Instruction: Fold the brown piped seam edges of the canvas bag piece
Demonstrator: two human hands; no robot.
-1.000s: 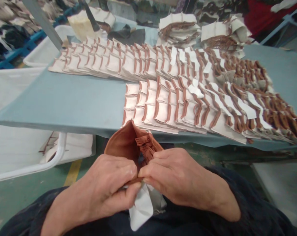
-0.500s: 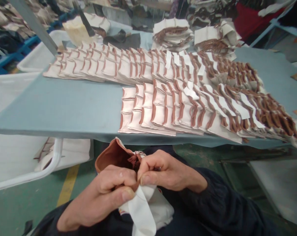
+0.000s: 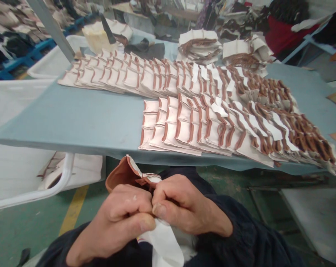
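Note:
Over the lap, my left hand (image 3: 120,218) and my right hand (image 3: 184,204) meet, knuckles and thumbs almost touching. Both are closed on the edge of a brown and cream fabric piece (image 3: 122,174), whose brown inside shows beyond my left hand. A white strip (image 3: 166,243) hangs down from between the thumbs. The exact spot pinched is hidden by the fingers. Beyond the hands, two long rows of folded cream pieces with brown edges (image 3: 181,126) lie on the blue-grey table (image 3: 101,122), several with white strips on top.
Stacks of cream pieces (image 3: 198,42) stand at the table's back. White bins (image 3: 15,178) are at the left, one with a thick rounded rim near the table's front edge. A grey post (image 3: 51,29) rises at the back left. A grey panel (image 3: 312,218) is at the lower right.
My hands have closed tighter together, and the right one has turned, its knuckles now more on top. The white strip has shifted slightly right. The whole view has shifted a little.

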